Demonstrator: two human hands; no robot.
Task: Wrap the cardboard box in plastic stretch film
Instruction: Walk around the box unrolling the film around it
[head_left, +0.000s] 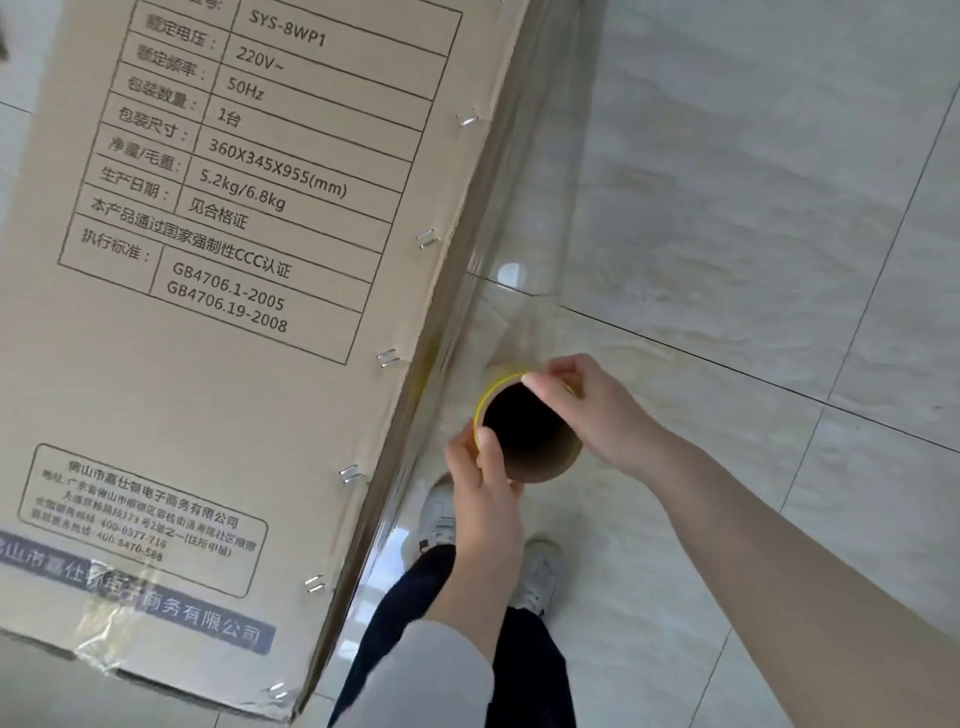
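A tall brown cardboard box (218, 322) with black printed tables fills the left half of the view, stapled along its right edge. Just right of that edge I look down the cardboard core of a stretch film roll (550, 457), held upright. My left hand (480, 483) grips the near-left rim of the core with the thumb hooked inside. My right hand (587, 400) pinches the far-right rim, thumb over the edge. Clear film (524, 218) runs from the roll up along the box's right side, glossy and lying against it.
Pale marbled floor tiles (753, 208) with dark grout lines cover the right side. My legs in dark trousers and white shoes (537, 577) stand below the roll, close to the box's lower right corner.
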